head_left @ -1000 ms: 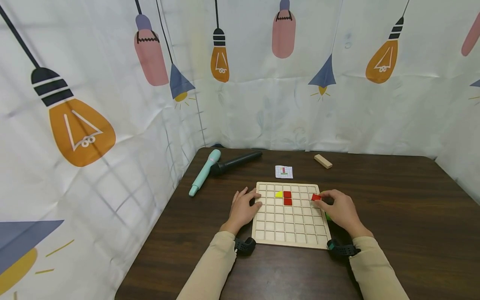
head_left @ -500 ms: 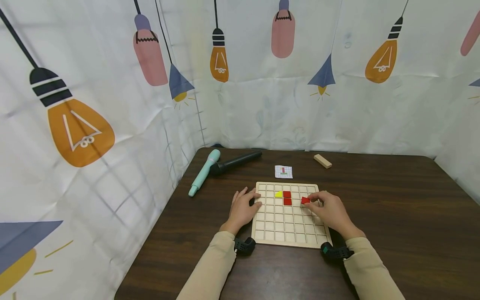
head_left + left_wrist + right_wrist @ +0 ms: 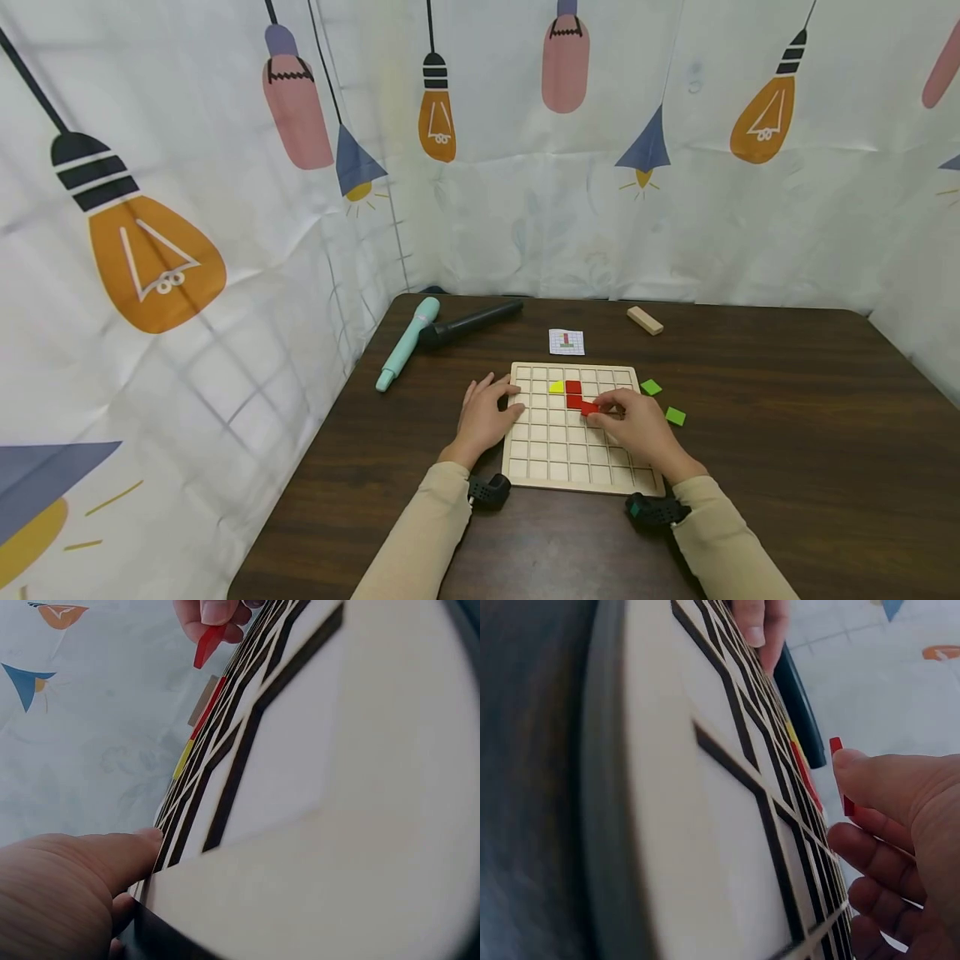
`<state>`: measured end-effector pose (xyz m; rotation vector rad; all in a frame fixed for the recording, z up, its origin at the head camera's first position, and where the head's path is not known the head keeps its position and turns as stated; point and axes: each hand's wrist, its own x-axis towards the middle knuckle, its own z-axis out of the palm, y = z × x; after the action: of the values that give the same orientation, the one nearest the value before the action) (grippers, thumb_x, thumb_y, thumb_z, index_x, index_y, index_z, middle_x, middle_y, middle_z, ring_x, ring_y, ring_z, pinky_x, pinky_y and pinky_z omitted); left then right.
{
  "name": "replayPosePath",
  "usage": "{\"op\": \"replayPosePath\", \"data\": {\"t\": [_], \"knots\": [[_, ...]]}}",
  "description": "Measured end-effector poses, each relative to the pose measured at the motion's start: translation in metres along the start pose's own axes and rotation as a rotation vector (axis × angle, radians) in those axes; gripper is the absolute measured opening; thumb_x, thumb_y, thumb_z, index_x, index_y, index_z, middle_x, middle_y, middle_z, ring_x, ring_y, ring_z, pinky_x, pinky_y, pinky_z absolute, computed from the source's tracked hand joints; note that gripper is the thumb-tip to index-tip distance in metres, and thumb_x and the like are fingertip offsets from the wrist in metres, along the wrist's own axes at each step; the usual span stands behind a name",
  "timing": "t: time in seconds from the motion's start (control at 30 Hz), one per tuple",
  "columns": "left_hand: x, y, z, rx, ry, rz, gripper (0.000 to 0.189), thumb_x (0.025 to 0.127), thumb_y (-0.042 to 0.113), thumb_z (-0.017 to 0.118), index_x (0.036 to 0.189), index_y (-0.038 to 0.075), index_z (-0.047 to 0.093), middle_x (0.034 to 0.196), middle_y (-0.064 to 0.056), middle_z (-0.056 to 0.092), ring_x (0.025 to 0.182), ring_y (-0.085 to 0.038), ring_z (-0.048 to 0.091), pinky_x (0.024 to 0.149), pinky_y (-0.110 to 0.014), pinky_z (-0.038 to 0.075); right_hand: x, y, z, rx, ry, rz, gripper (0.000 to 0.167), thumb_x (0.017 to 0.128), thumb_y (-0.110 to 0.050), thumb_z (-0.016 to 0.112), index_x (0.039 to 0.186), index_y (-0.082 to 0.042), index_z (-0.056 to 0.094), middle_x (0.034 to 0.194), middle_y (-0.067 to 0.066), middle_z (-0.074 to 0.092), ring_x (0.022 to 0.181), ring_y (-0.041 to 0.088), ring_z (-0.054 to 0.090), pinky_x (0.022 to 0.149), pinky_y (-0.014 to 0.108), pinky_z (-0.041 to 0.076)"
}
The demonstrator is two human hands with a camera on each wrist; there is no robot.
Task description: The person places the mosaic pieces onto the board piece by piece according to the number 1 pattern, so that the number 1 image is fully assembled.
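A pale wooden grid board [image 3: 547,454] lies on the table. Two red square tiles [image 3: 573,387] and a yellow tile with a slanted side [image 3: 557,387] sit in its upper cells. Thumb and fingertips of my left hand [image 3: 482,418] rest on the board's left edge, spread apart. My right hand [image 3: 637,427] pinches another red tile [image 3: 590,408] between thumb and fingers. In the right wrist view this red tile [image 3: 847,802] is on edge, above the board. From the head it overlaps the corner of the lower placed red tile.
Two green tiles [image 3: 675,416] lie right of the board. Behind it are a small printed grid card [image 3: 566,342] and a wooden block [image 3: 645,320]. A mint-green stick-shaped object [image 3: 408,343] and a black one [image 3: 471,323] lie at the back left. A lamp-patterned curtain [image 3: 510,217] surrounds the table.
My right hand has carried the red tile leftward from the board's right edge to beside the placed red tiles. The green tiles have come into view. My left hand stays put.
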<state>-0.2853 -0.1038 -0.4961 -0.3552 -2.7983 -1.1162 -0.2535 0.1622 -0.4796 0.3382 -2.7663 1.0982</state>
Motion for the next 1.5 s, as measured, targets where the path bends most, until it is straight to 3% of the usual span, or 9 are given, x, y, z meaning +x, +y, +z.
{"op": "replayPosePath", "data": {"t": [0.23,0.57,1.5], "knots": [[0.0,0.002,-0.001,0.0,-0.002,0.005,0.033,0.091,0.028,0.07,0.121,0.015,0.069,0.147,-0.004,0.049,0.144,-0.027,0.03,0.122,-0.048,0.009,-0.001,0.0,0.007,-0.012,-0.029,0.002,0.026,0.085,-0.029,0.077,0.106,-0.014,0.073,0.107,0.002,0.069,0.096,0.02,0.062,0.084,0.042,0.053],[0.0,0.0,0.0,0.017,-0.005,-0.013,0.034,0.091,0.029,0.07,0.122,0.017,0.069,0.148,-0.003,0.048,0.145,-0.026,0.029,0.122,-0.046,0.008,-0.001,-0.006,0.019,-0.057,0.0,-0.047,0.025,0.082,-0.024,0.08,0.104,-0.011,0.074,0.1,0.0,0.068,0.09,0.018,0.059,0.081,0.038,0.052],[0.0,0.001,0.002,0.022,0.012,-0.008,0.032,0.091,0.028,0.07,0.121,0.016,0.069,0.147,-0.003,0.05,0.144,-0.027,0.03,0.122,-0.047,0.009,-0.001,-0.006,0.025,-0.1,0.043,-0.06,0.027,0.082,-0.023,0.08,0.106,-0.011,0.074,0.1,0.0,0.068,0.088,0.018,0.06,0.077,0.036,0.052]]}}
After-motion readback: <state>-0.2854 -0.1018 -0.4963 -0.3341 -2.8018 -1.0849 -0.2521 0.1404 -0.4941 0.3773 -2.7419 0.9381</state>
